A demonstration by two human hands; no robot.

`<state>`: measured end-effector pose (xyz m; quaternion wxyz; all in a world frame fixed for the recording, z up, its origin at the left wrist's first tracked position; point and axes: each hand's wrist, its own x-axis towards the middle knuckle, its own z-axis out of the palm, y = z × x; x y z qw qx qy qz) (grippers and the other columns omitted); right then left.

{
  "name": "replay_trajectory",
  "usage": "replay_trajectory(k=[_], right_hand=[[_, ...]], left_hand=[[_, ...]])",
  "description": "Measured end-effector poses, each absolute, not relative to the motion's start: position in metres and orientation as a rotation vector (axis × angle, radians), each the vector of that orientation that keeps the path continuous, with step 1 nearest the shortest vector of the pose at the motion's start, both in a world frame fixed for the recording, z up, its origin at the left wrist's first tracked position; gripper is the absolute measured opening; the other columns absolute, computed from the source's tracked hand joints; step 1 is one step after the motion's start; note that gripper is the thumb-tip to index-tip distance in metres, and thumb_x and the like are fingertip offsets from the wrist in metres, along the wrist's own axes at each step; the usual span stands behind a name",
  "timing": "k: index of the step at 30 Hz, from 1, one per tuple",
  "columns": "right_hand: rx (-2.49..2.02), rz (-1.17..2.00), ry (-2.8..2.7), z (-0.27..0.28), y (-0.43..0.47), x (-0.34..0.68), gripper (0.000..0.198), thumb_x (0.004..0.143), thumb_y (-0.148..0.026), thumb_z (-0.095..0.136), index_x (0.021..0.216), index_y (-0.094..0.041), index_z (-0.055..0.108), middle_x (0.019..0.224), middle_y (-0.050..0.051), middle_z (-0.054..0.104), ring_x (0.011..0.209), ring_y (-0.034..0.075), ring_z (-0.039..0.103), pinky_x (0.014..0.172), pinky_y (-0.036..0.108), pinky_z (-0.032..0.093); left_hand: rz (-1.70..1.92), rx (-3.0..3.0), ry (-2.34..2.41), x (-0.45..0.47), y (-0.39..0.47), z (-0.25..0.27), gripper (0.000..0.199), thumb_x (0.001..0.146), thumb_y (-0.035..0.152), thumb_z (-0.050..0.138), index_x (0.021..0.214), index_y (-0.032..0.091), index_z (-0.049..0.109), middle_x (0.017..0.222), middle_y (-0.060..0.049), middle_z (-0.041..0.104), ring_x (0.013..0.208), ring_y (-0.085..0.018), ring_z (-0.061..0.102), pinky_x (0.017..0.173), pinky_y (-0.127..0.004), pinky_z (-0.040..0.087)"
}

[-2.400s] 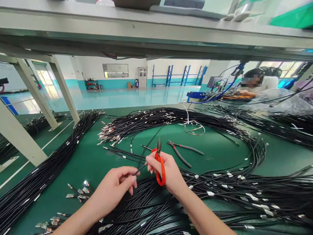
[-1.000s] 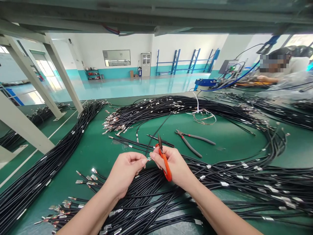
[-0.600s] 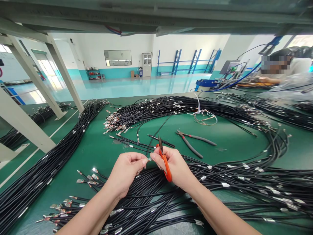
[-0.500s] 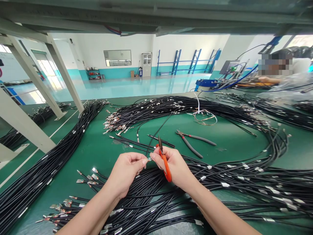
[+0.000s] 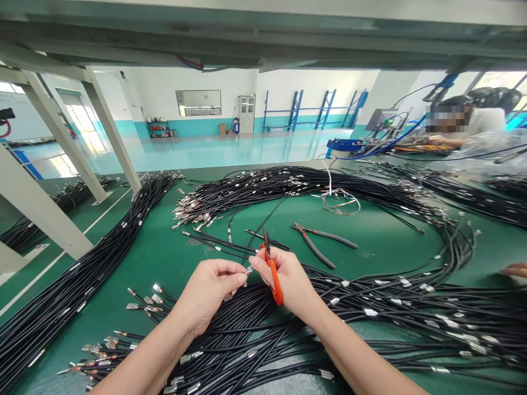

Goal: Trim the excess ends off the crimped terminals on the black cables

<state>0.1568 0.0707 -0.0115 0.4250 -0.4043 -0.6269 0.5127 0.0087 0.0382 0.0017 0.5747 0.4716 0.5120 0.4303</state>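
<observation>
My left hand (image 5: 216,291) is closed in a pinch on the end of a black cable, at its small metal terminal (image 5: 249,270). Close beside it, my right hand (image 5: 290,280) holds orange-handled scissors (image 5: 275,282), their dark blades pointing up and away from me. The thumb and fingertip of that hand also meet the terminal; whether they grip it I cannot tell. Under both hands lies a bundle of black cables (image 5: 242,312) with white labels and metal terminals. Diagonal cutters (image 5: 315,241) with grey handles lie spread on the green table beyond my right hand.
Another cable bundle (image 5: 263,184) curves across the back, and a long one (image 5: 107,247) runs down the left. A dark pen-like tool (image 5: 269,240) lies behind my hands. White posts (image 5: 111,131) stand at left. Another person's hand (image 5: 514,270) shows at the right edge.
The view has tilted and shifted slightly. My hands stay together at the terminal, which is turned a little, with the scissors still held. Another person's hand has come in at the right edge.
</observation>
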Motion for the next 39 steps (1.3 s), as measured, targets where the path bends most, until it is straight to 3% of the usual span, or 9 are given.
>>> replay_trajectory(k=[9,13,17,20,22,24,27,33,39], right_hand=[[-1.033,1.193,-1.602,-0.010,0.072,0.158,0.026,0.074,-0.037,0.054,0.060,-0.018,0.044,0.043,-0.007,0.038,0.040,0.007,0.030,0.040,0.021,0.026],[-1.165,0.822,-1.768,-0.012,0.083,0.166,0.017,0.075,-0.028,0.051,0.062,-0.018,0.049,0.052,-0.002,0.050,0.049,0.011,0.044,0.049,0.023,0.036],[-1.235,0.367,-2.098,-0.020,0.092,0.173,0.010,0.071,-0.012,0.049,0.065,-0.019,0.054,0.064,0.002,0.056,0.058,0.014,0.049,0.054,0.024,0.037],[-1.225,0.322,-2.207,-0.025,0.092,0.172,0.018,0.063,-0.001,0.049,0.063,-0.018,0.055,0.065,0.001,0.055,0.060,0.013,0.049,0.055,0.022,0.036],[-1.209,0.306,-2.271,-0.027,0.091,0.169,0.021,0.059,0.003,0.048,0.061,-0.018,0.054,0.064,0.001,0.054,0.060,0.013,0.047,0.055,0.022,0.034],[-1.189,0.291,-2.330,-0.027,0.091,0.167,0.022,0.058,0.004,0.047,0.058,-0.017,0.053,0.062,0.001,0.052,0.058,0.013,0.045,0.053,0.022,0.032],[-1.144,0.277,-2.411,-0.026,0.090,0.164,0.022,0.058,0.004,0.045,0.056,-0.017,0.053,0.059,0.001,0.053,0.058,0.013,0.046,0.054,0.022,0.033],[-1.023,0.295,-2.530,-0.029,0.089,0.164,0.026,0.059,0.004,0.045,0.061,-0.018,0.058,0.068,0.002,0.063,0.071,0.015,0.055,0.062,0.021,0.039],[-0.989,0.294,-2.569,-0.029,0.088,0.165,0.028,0.057,0.004,0.043,0.064,-0.018,0.060,0.071,0.003,0.064,0.071,0.015,0.057,0.062,0.021,0.040]], left_hand=[[1.110,1.369,1.342,0.012,0.037,0.009,0.016,0.066,0.027,0.061,0.076,0.015,0.065,0.064,0.000,0.060,0.056,-0.011,0.047,0.053,-0.023,0.036],[1.143,1.470,1.493,-0.010,0.040,0.022,0.017,0.065,0.028,0.061,0.075,0.015,0.063,0.066,-0.003,0.062,0.063,-0.016,0.054,0.062,-0.027,0.042],[1.197,1.465,1.663,-0.049,0.029,0.024,0.043,0.067,0.031,0.057,0.106,0.015,0.049,0.058,0.003,0.055,0.058,-0.016,0.056,0.060,-0.027,0.043],[1.131,1.545,1.898,-0.080,0.015,0.005,0.051,0.071,0.036,0.051,0.118,0.021,0.039,0.077,-0.001,0.056,0.057,-0.016,0.057,0.051,-0.027,0.043],[0.972,1.742,2.079,-0.096,0.007,-0.016,0.038,0.071,0.037,0.048,0.105,0.022,0.052,0.094,-0.006,0.055,0.060,-0.015,0.056,0.057,-0.031,0.046],[0.822,1.955,2.244,-0.107,0.000,-0.034,0.029,0.071,0.034,0.047,0.094,0.022,0.060,0.105,-0.008,0.052,0.080,-0.022,0.056,0.068,-0.036,0.045],[0.657,2.212,2.327,-0.109,-0.004,-0.044,0.022,0.072,0.026,0.047,0.085,0.025,0.064,0.104,-0.007,0.057,0.100,-0.029,0.048,0.078,-0.041,0.039],[0.427,2.321,1.810,-0.070,0.023,-0.006,0.029,0.080,0.021,0.036,0.076,0.023,0.065,0.080,-0.003,0.062,0.076,-0.019,0.057,0.070,-0.030,0.040],[0.255,2.240,1.674,-0.012,0.076,0.000,0.018,0.071,0.027,0.051,0.067,0.017,0.065,0.063,-0.003,0.063,0.062,-0.017,0.057,0.053,-0.024,0.037]])
